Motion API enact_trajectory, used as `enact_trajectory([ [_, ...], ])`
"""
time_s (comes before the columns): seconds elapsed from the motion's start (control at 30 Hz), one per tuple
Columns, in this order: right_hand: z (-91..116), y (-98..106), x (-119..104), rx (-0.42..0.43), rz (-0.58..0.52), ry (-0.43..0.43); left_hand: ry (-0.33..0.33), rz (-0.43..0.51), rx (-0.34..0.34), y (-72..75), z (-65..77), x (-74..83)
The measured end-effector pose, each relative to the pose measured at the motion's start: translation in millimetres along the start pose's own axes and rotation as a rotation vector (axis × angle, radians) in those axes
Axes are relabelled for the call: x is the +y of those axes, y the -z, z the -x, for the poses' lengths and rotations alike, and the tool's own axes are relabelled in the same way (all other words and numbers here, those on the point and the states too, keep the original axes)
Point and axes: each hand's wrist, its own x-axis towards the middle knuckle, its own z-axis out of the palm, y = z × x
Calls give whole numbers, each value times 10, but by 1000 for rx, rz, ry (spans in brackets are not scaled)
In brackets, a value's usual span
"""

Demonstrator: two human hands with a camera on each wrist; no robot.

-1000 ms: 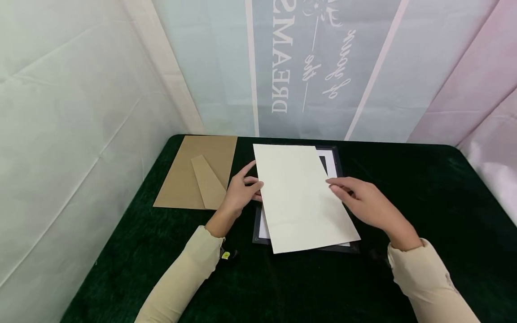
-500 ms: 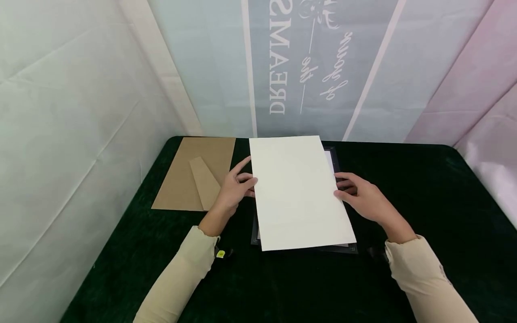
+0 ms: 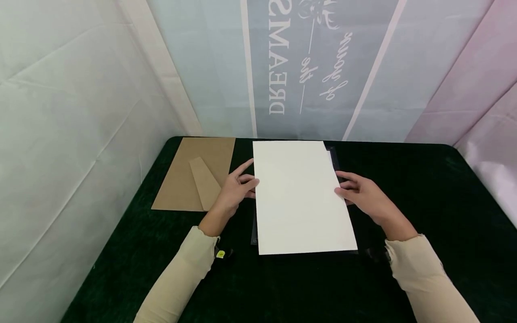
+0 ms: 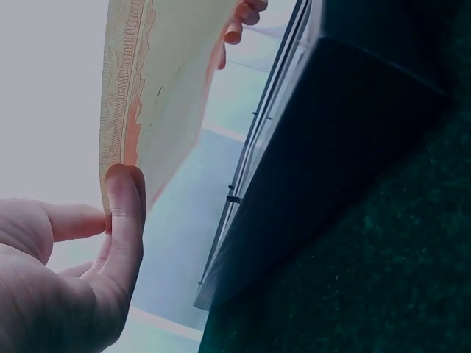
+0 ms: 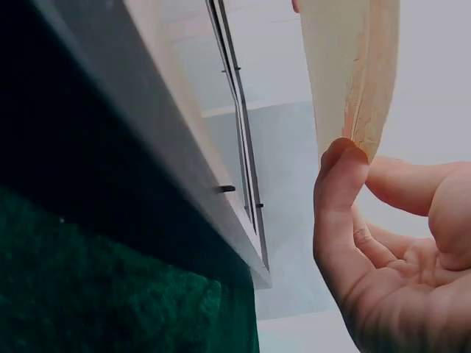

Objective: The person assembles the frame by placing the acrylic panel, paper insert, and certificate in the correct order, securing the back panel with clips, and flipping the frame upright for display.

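Nearest: two cream sleeves, left and right, reach in over the dark green worktop. A small dark item with a yellow-green tag sits at the left cuff.

Left hand: pinches the left edge of a sheet of paper, thumb on the upper face, fingers against the underside. Right hand: pinches the right edge likewise, roughly opposite.

Sheet: plain white on top, at the centre of the worktop, face up and roughly squared to the near edge. Both wrist views show it raised, apart from what lies below; its underside carries a reddish printed border along the sides.

Under the sheet: a dark picture frame, lying flat and mostly covered in the head view. Parts of it show at the far right corner and the near left side. Small black tabs stick out along its inner edge.

Left of the frame, toward the far side: a brown backing board, flat, with a tapered stand leg on it.

Farthest: a pale blue-grey backdrop with mirrored white lettering; white cloth left, pinkish cloth right.
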Motion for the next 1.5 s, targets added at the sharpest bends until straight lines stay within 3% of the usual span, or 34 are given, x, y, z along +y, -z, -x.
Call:
enact_trajectory([
  [0.7,-20,-24,58,174,-23,-14,63,-68,-11,-74,18,-68],
  [1.27,-64,-50,140,162,-12,-59,106,-162,-54,-79,9,-66],
  [1.5,-95,-79,180,165,-5,-52,63,-196,-21,-15,-11,-41],
])
